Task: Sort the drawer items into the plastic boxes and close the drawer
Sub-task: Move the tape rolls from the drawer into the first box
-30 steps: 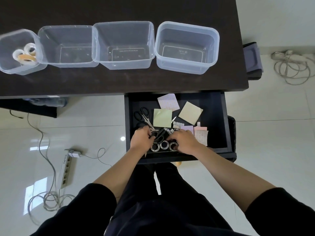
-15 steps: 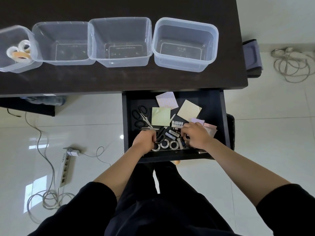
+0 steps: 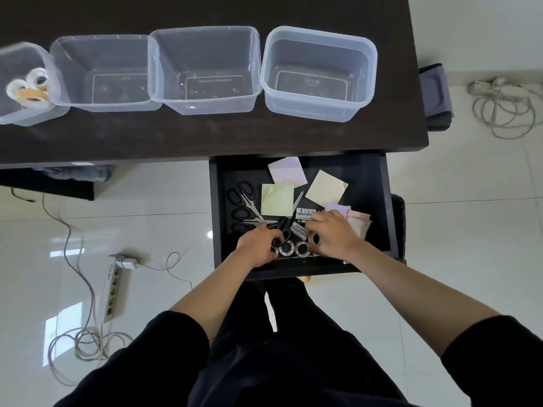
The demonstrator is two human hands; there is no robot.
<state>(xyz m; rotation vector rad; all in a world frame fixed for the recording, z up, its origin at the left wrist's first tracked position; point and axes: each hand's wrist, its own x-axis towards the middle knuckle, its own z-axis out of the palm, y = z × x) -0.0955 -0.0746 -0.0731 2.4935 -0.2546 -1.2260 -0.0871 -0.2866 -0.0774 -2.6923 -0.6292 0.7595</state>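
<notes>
- A person looks down at an open dark drawer (image 3: 373,183) pulled out from under a dark table (image 3: 176,136).
- Both hands reach into the near part of the drawer.
- The left hand (image 3: 257,245) has its fingers curled over the black handle of a pair of scissors (image 3: 282,230); whether it truly grips the handle cannot be told.
- The right hand (image 3: 332,236) lies knuckles-up with fingers bent over a small heap of batteries (image 3: 299,229); what it holds, if anything, is hidden.
- Between the two hands, along the drawer's near wall, sit small tape rolls (image 3: 293,248) in a row.
- Farther back in the drawer lie more black-handled scissors (image 3: 244,198) at the left and several pads of sticky notes (image 3: 277,199), green, yellow and pink.
- On the table stand four clear plastic boxes in a row.
- The leftmost box (image 3: 44,113) holds a few rolls of tape (image 3: 28,89).
- The other three boxes (image 3: 205,104) hold nothing.
- A power strip (image 3: 113,289) and loose cables lie on the pale tiled floor at the left.
</notes>
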